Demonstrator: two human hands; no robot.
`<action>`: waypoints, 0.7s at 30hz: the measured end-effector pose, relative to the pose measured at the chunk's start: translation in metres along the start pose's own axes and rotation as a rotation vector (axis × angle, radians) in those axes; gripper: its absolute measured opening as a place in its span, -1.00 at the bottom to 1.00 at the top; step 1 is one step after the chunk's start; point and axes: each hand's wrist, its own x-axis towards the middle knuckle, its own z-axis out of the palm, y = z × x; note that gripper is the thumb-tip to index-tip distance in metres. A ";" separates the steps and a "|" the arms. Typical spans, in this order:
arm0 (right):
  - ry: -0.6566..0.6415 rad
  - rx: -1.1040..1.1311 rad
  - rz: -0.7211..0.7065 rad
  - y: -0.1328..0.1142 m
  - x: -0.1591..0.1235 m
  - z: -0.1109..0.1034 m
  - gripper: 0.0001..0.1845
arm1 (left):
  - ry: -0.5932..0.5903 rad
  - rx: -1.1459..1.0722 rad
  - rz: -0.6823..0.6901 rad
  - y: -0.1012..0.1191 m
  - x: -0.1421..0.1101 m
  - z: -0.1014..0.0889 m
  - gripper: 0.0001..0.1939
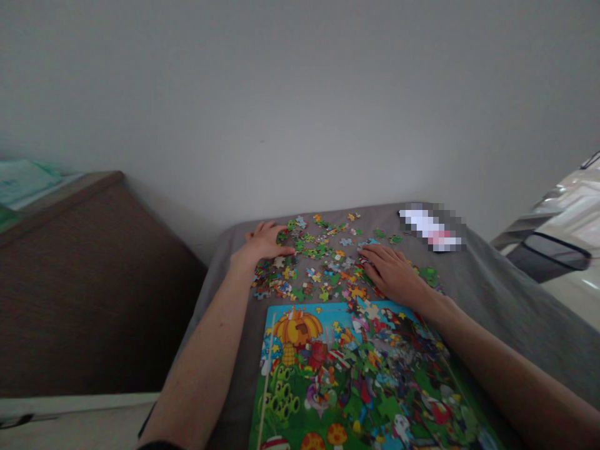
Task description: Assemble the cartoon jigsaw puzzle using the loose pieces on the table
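Loose jigsaw puzzle pieces (323,250) lie scattered over a grey cloth. My left hand (266,241) rests at the left edge of the scatter, thumb and fingers apart around a few green pieces. On the right side, my right hand (391,270) lies palm down with its fingers stretched out, the tips touching or just above some pieces; what is under the palm is hidden. Nearer to me is a colourful puzzle board (285,350) with a cartoon pumpkin and green plants. More loose pieces (375,369) are heaped on its middle and right.
A phone-like object (431,230), blurred out, lies at the far right of the grey cloth (506,312). A plain wall (300,112) rises behind. To the left stands a brown wooden cabinet (84,294) with a green and white packet (28,181) on top.
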 end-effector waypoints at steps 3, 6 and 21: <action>-0.001 0.006 0.006 0.000 0.000 0.000 -0.58 | -0.056 0.021 0.043 0.001 -0.001 0.001 -0.13; -0.007 0.004 0.011 0.000 0.000 0.000 -0.58 | -0.073 0.027 0.087 0.003 -0.002 0.001 -0.12; -0.008 0.016 0.009 0.001 0.000 0.000 -0.58 | -0.091 -0.012 0.261 0.032 -0.005 0.006 -0.40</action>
